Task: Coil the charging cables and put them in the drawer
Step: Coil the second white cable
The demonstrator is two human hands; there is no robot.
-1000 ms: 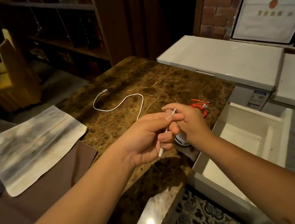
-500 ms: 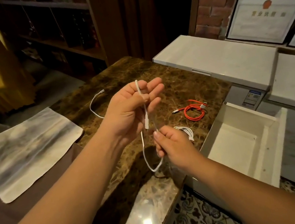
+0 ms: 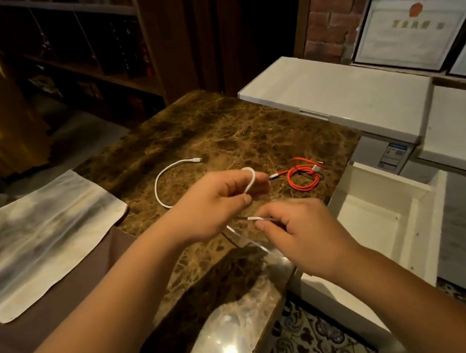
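Observation:
A white charging cable (image 3: 161,182) runs from its plug on the brown marble table (image 3: 217,129) into my hands. My left hand (image 3: 211,204) pinches a small loop of it over the fingers. My right hand (image 3: 299,233), just below and to the right, pinches another stretch of the same cable. A blurred length hangs between the hands. An orange cable (image 3: 303,178) lies coiled on the table behind my hands. The white drawer (image 3: 387,221) stands open at the right, and what shows of its inside holds nothing.
A grey-white cloth (image 3: 32,237) lies on a brown mat at the left. White chest cabinets (image 3: 335,94) sit behind the drawer, with framed papers against the brick wall. Dark bookshelves stand at the back; patterned floor shows below the table edge.
My left hand has dropped and turned, the cable now looped over its fingers. My right hand has risen close beside it. The far plug end has slid nearer on the table.

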